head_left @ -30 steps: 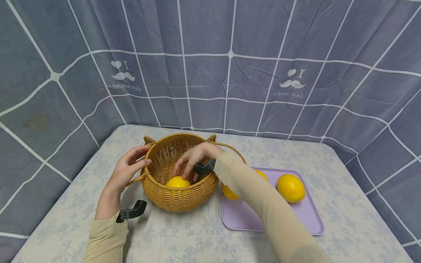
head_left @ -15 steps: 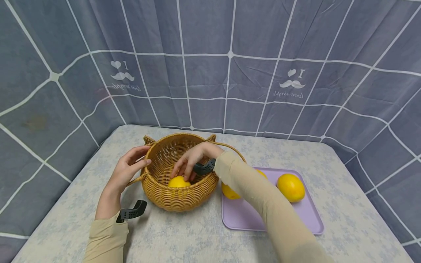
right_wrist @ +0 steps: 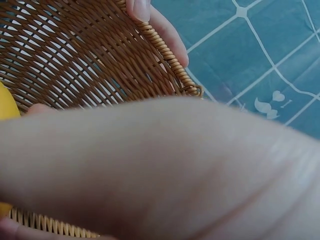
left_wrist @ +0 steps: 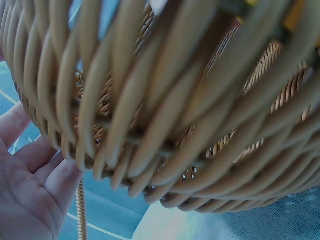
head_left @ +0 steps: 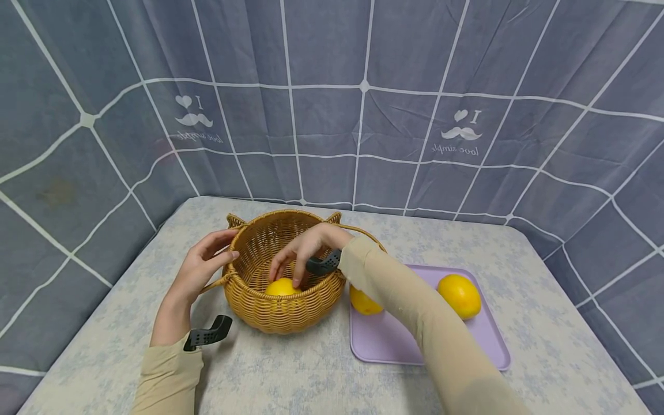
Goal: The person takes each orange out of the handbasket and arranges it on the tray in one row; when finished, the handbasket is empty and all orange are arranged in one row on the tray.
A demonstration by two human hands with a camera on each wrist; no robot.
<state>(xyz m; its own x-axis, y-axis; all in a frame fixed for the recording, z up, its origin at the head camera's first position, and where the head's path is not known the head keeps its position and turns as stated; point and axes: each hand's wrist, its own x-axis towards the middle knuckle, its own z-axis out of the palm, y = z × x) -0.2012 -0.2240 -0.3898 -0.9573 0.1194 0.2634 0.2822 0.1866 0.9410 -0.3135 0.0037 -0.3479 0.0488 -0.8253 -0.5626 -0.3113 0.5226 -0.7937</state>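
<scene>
A brown wicker basket [head_left: 280, 314] with two pointed ears stands left of centre in the head view. My left hand [head_left: 199, 268] grips its left rim, thumb over the edge and fingers against the outside, also seen in the left wrist view. My right hand [head_left: 306, 253] reaches down inside, fingers curled about a lemon [head_left: 280, 287] near the front wall. In the right wrist view only a yellow strip of that lemon [right_wrist: 7, 105] shows, and the base of the hand covers much of the picture. The basket's front wall hides the lemon's lower part.
To the right lies a lilac tray [head_left: 384, 346] under my right forearm. One lemon [head_left: 459, 295] sits on its right side; another lemon [head_left: 365, 302] at its left is partly covered by my sleeve. A thin wicker handle [head_left: 365, 233] leans out to the basket's right. A grey checked curtain [head_left: 332, 115] hangs behind the table.
The right hand and the lemon in the basket have shifted slightly right. My right sleeve now hides a yellow patch at the tray's back. The left hand and basket stay put.
</scene>
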